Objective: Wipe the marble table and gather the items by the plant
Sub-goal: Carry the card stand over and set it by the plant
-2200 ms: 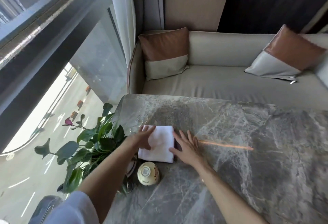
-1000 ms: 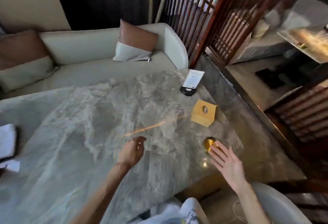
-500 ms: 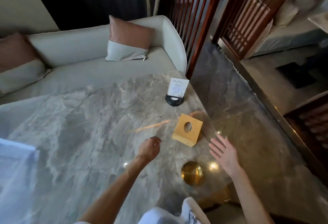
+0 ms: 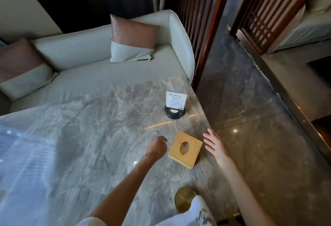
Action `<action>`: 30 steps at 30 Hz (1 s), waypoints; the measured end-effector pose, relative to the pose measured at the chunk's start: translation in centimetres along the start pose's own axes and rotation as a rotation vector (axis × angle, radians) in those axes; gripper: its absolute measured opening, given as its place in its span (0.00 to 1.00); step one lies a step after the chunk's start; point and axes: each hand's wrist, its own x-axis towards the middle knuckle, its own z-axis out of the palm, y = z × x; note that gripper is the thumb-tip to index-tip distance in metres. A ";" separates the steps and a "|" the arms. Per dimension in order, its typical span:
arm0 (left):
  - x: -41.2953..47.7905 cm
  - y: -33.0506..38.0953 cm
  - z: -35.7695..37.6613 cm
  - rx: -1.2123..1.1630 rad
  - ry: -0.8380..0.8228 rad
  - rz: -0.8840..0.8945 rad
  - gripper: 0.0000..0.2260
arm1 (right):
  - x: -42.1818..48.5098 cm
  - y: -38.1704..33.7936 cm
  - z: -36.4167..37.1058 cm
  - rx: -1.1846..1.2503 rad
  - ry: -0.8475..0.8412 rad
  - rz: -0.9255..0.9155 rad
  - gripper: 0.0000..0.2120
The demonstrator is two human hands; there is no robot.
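A square wooden tissue box (image 4: 185,149) with an oval hole lies on the grey marble table (image 4: 93,136) near its right corner. My left hand (image 4: 156,148) hovers just left of the box, fingers curled loosely with nothing in them. My right hand (image 4: 215,145) is spread open just right of the box, apart from it. A white card in a black round stand (image 4: 175,106) sits further back. A round brass dish (image 4: 184,199) rests at the near edge. The plant and the cloth are out of view.
A pale sofa (image 4: 100,71) with two brown-and-grey cushions (image 4: 133,40) runs along the table's far side. A dark wooden lattice screen (image 4: 202,19) stands right of the sofa. Polished dark floor (image 4: 254,127) lies beyond the table's right edge.
The view swung from the plant end to the table's right corner. Both hands left the white cloth and now flank the wooden box, closer to it than half a second ago.
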 end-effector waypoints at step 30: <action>4.0 -2.6 -11.7 -0.612 0.027 0.220 0.22 | 1.6 -13.7 20.7 -1.483 -0.424 -0.656 0.34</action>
